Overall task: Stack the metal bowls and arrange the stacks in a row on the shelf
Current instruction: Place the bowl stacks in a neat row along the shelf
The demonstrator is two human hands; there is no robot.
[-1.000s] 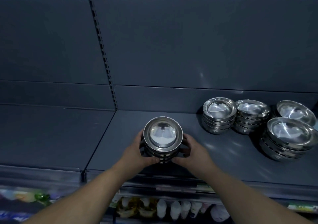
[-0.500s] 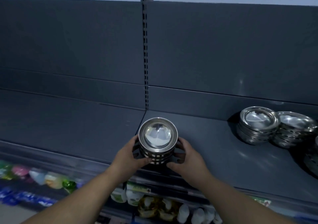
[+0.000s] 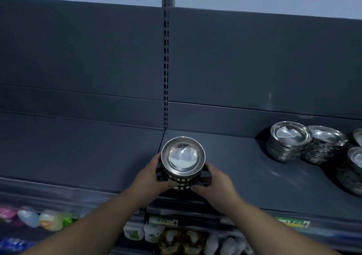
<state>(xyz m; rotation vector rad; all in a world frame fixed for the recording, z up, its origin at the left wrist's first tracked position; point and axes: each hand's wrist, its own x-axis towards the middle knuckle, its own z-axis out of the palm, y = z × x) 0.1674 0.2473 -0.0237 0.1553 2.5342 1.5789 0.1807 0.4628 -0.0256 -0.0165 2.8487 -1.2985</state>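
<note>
A stack of shiny metal bowls [image 3: 183, 157] is held between both hands over the dark grey shelf [image 3: 244, 168], close to the seam with the left shelf panel. My left hand [image 3: 151, 174] grips its left side and my right hand [image 3: 216, 182] grips its right side, fingers wrapped low around the stack. Whether the stack's base touches the shelf is hidden by my fingers. Further stacks of bowls [image 3: 290, 141] stand at the right end of the shelf, one [image 3: 326, 144] beside it and others cut off by the frame edge.
A slotted upright post [image 3: 166, 68] divides the back panel above the stack. The left shelf panel [image 3: 78, 152] carries nothing. Below the front edge, a lower shelf holds plastic bottles [image 3: 135, 233] and coloured packets [image 3: 51, 219].
The held stack has travelled left along the shelf, away from the other stacks, which now sit at the right edge of view. Both hands keep the same grip.
</note>
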